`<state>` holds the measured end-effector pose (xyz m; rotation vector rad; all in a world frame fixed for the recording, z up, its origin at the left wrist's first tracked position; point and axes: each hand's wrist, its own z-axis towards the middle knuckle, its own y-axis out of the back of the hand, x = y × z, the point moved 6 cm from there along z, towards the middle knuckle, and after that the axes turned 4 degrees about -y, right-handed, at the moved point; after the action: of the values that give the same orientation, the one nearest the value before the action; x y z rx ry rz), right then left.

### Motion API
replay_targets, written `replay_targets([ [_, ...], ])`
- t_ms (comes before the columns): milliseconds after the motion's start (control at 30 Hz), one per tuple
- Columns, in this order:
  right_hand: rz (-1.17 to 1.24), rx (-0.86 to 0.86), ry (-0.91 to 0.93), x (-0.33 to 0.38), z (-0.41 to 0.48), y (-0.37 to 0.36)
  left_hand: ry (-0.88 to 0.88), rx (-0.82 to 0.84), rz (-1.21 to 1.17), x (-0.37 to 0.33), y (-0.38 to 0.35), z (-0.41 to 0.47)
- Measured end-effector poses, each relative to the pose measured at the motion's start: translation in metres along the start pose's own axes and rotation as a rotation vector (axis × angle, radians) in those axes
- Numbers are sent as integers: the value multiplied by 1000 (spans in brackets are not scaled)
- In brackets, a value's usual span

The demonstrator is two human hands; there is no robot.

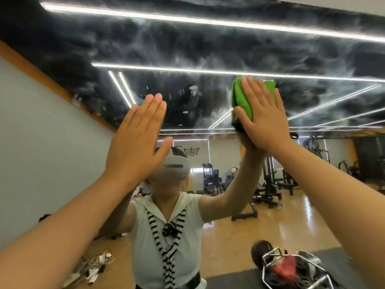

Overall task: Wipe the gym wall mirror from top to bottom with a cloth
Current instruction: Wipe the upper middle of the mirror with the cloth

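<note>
Cloth (242, 101), green & folded, sits high on mirror (187, 49), pressed flat under R hand (264, 119), fingers straight. L hand (135, 138) raised to its left, fingers straight & together, holding nothing.

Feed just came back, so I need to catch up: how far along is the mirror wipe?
Done: little that shows; hazy smears cover the upper mirror. In hand: the right hand presses the green cloth flat on the glass high up; the left hand is open, empty. Left: the rest of the top, then everything down to the bottom.
</note>
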<state>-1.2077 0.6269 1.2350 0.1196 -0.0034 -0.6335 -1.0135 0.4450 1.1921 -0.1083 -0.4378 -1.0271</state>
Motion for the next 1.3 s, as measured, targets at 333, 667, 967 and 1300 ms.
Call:
replay_targets([
  [333,72,-76,-307,73,18,-14,10,-16,9,-3,0,-1],
  [667,-19,59,281,45,0,-5,6,-2,26,-2,0,-1],
  [967,59,-48,-138,130,12,-21,15,-21,9,-2,0,-1],
  [1300,49,-53,-34,28,29,-4,29,20,-18,-1,-4,-2],
])
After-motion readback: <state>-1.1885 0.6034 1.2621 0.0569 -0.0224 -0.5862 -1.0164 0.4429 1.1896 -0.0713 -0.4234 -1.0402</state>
